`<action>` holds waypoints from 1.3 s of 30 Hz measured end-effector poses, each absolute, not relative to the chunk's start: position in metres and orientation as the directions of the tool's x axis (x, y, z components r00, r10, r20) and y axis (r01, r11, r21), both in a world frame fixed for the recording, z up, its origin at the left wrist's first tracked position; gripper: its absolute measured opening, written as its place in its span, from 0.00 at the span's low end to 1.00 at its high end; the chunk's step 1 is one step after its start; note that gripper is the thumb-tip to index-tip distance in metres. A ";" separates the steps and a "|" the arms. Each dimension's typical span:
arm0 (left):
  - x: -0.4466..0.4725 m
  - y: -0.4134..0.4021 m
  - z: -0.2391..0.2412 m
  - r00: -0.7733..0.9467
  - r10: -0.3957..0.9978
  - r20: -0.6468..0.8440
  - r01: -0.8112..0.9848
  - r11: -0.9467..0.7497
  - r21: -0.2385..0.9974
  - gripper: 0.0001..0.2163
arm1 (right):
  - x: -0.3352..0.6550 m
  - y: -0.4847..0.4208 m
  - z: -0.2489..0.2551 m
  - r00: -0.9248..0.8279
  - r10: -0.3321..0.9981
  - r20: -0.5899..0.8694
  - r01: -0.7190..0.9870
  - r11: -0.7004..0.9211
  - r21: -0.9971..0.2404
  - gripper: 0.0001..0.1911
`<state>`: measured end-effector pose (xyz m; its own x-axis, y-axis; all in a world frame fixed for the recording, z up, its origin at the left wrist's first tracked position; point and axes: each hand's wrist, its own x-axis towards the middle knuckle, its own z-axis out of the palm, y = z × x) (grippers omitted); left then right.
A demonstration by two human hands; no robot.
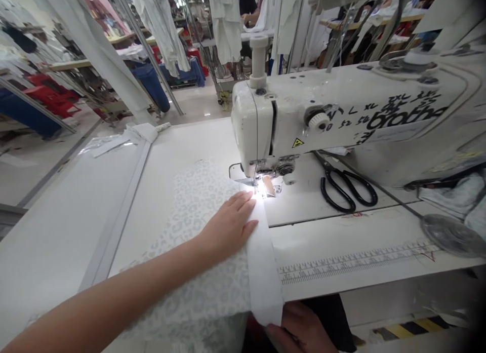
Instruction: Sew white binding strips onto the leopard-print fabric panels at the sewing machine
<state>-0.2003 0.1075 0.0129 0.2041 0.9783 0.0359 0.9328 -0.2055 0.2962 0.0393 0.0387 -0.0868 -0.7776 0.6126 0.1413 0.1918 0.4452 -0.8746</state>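
My left hand (230, 222) lies flat on a pale leopard-print fabric (190, 206), its fingertips close to the lit needle area of the white sewing machine (261, 120). A plain white fabric strip (262, 262) runs along the print's right edge, from the presser foot down over the table's front edge. At the strip's lower end my right hand (304, 327) pinches it between thumb and fingers, partly cut off by the bottom of the view. Black-handled scissors (345, 188) rest to the right of the needle, on the machine bed.
A printed ruler (349, 259) runs along the table's front edge. A clear round disc (451, 234) on a rod juts out at right. A long folded white strip (125, 206) lies at left. Behind hang white garments (226, 24), and a person (248, 8) sits farther back.
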 end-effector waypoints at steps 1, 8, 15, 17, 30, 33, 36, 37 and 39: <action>-0.200 0.104 0.013 0.203 0.979 0.017 0.932 -0.199 0.302 0.18 | 0.040 0.038 -0.087 -0.779 0.608 0.152 0.190 0.460 -0.867 0.12; -0.206 0.110 0.009 0.205 0.979 0.017 0.932 -0.200 0.301 0.20 | 0.040 0.035 -0.077 -0.732 0.663 0.157 0.189 0.419 -0.888 0.12; -0.227 0.147 0.007 0.233 0.969 0.085 0.932 -0.247 0.267 0.18 | 0.039 0.030 -0.073 -0.663 0.741 0.103 0.120 0.241 -0.963 0.09; -0.224 0.141 0.010 0.218 0.973 0.074 0.937 -0.230 0.262 0.18 | 0.041 0.027 -0.072 -0.659 0.748 0.084 0.099 0.197 -0.975 0.09; -0.191 0.062 0.009 0.144 0.989 0.013 0.926 -0.140 0.350 0.20 | 0.049 0.019 -0.052 -0.604 0.797 0.022 0.141 0.133 -0.981 0.10; -0.194 0.066 0.006 0.159 0.987 0.020 0.928 -0.156 0.339 0.21 | 0.050 0.018 -0.051 -0.594 0.804 0.024 0.149 0.140 -0.979 0.11; -0.196 0.067 0.007 0.165 0.986 0.033 0.931 -0.167 0.323 0.21 | 0.050 0.017 -0.050 -0.595 0.803 0.033 0.149 0.150 -0.977 0.11; -0.196 0.067 0.007 0.166 0.986 0.033 0.932 -0.168 0.321 0.21 | 0.051 0.017 -0.050 -0.597 0.801 0.036 0.149 0.155 -0.977 0.11; -0.197 0.068 0.007 0.167 0.985 0.034 0.932 -0.169 0.320 0.20 | 0.051 0.017 -0.049 -0.599 0.800 0.045 0.148 0.165 -0.975 0.11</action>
<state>-0.1968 0.0676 0.0071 0.1672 0.9854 0.0337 0.9321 -0.1691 0.3203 0.0506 0.0169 -0.0494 -0.5986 0.7998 0.0447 0.1482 0.1655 -0.9750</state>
